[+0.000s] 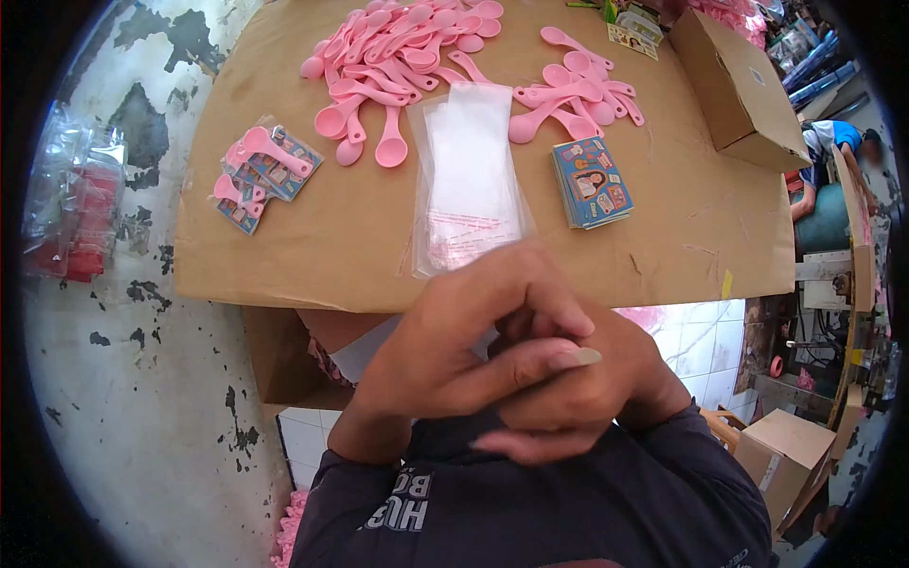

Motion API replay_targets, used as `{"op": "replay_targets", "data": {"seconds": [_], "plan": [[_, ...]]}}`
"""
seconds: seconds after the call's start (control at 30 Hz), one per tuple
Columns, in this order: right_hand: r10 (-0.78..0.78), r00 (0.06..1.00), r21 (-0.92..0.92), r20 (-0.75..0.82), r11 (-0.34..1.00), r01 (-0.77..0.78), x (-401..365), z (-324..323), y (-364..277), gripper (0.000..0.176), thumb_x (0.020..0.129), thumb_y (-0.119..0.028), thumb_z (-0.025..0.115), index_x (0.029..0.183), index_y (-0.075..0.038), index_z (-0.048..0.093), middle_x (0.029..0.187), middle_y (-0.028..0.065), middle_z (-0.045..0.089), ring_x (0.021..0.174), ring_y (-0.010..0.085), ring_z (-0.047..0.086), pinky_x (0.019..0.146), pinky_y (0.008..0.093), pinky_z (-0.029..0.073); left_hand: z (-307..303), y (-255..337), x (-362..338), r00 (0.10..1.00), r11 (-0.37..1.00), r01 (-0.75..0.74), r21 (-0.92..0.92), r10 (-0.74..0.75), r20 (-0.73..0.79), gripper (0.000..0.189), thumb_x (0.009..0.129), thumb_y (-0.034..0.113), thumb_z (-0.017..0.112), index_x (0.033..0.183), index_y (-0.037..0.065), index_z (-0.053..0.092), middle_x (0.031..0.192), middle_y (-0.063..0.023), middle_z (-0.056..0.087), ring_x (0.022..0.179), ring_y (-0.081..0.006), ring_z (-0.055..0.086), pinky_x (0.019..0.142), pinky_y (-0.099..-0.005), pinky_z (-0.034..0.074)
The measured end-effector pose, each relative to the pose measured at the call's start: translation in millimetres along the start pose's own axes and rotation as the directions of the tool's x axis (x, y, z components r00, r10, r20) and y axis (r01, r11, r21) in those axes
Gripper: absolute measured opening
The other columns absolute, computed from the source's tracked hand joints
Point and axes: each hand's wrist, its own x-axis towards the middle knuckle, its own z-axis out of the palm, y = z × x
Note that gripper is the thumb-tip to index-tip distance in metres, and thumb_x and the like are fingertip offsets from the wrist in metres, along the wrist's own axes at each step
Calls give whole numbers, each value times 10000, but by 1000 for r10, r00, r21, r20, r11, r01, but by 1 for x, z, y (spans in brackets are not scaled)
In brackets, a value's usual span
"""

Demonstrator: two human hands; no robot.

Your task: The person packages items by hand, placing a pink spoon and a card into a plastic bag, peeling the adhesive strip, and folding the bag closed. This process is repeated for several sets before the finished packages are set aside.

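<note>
My left hand (464, 331) crosses in front of my right hand (578, 393), close to my chest and just off the table's near edge. The left fingers are curled, the thumb lies near the bent index finger, and no object shows between them. My right fingers are curled too, slightly blurred and partly covered by the left hand, so their grip is hidden. Just beyond the hands lies a stack of clear plastic bags (469, 161). To its right sits a pile of blue printed cards (592, 183). Pink measuring spoons (407, 43) are heaped behind, with a smaller group (578, 90) at right.
Bagged spoons with cards (267, 170) lie on the left of the brown-covered table (350, 246). A cardboard box (739, 90) stands at the back right. Plastic packets (80, 199) hang on the left wall. Another person (828, 142) is at far right, near a lower carton (781, 459).
</note>
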Motion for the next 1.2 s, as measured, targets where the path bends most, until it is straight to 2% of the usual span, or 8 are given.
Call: {"op": "replay_targets", "data": {"seconds": [0.43, 0.53, 0.6, 0.67, 0.83, 1.07, 1.13, 1.2], "plan": [[-77, 969, 276, -234, 951, 142, -18, 33, -21, 180, 844, -220, 770, 728, -146, 653, 709, -27, 596, 736, 139, 607, 643, 294, 416, 29, -1, 7, 975, 973, -38, -227, 86, 207, 225, 1023, 207, 532, 967, 24, 650, 946, -138, 573, 916, -263, 560, 812, -367, 446], [-25, 998, 587, 66, 809, -18, -24, 30, -19, 155, 864, -183, 763, 752, -117, 679, 725, 0, 638, 779, 155, 656, 651, 311, 445, 25, -11, 8, 925, 977, -58, -208, 131, 357, 409, 1040, 303, 435, 1153, 7, 693, 1224, -235, 595, 1160, -323, 568, 1031, -401, 411], [-114, 992, 639, 59, 767, 50, -22, 21, -2, 163, 854, -179, 775, 748, -101, 679, 700, 21, 631, 722, 164, 644, 617, 308, 442, 30, -10, 4, 917, 972, -121, -201, 187, 353, 508, 1028, 367, 431, 1249, -5, 697, 1342, -308, 584, 1210, -344, 567, 1081, -415, 395], [-199, 979, 689, 32, 714, 123, -16, 7, 17, 173, 843, -175, 788, 744, -86, 678, 675, 41, 623, 665, 172, 633, 583, 305, 440, 37, 5, -1, 957, 860, 268, -434, -184, 226, 681, 1052, 473, 394, 1426, -79, 528, 1458, -339, 502, 1428, -390, 425, 1202, -456, 276], [-46, 999, 704, -23, 708, 49, -24, -19, 30, 173, 811, -129, 817, 770, -20, 690, 656, 87, 638, 569, 211, 625, 511, 312, 429, 30, -14, -6, 997, 997, -66, -37, 67, 28, 890, 1033, 643, 370, 1485, -120, 434, 1558, -345, 391, 1497, -433, 353, 1236, -447, 217], [411, 805, -111, -428, 860, -498, -14, -32, 50, 164, 871, -155, 777, 872, -18, 687, 832, 106, 657, 781, 303, 635, 716, 379, 499, -28, -22, -54, 998, 956, -54, -289, 50, -22, 612, 1090, 467, 436, 1258, -76, 661, 1255, -247, 688, 1183, -330, 670, 1054, -399, 482], [363, 832, -422, -419, 734, -532, -5, -12, 58, 247, 854, -194, 790, 1030, -49, 694, 1070, 108, 661, 1018, 318, 599, 868, 417, 484, -26, -20, -51, 769, 967, 250, 51, -166, -618, 431, 1085, 334, 524, 1128, -57, 698, 1046, -147, 729, 983, -194, 672, 864, -304, 527], [362, 851, -460, -381, 724, -513, 0, 2, 59, 267, 827, -198, 800, 1019, -47, 692, 1095, 107, 644, 1048, 310, 581, 898, 424, 480, -34, -28, -46, 742, 945, 294, 141, -132, -657, 339, 1071, 256, 547, 1148, -41, 692, 997, -102, 707, 917, -141, 632, 797, -284, 508]]}}
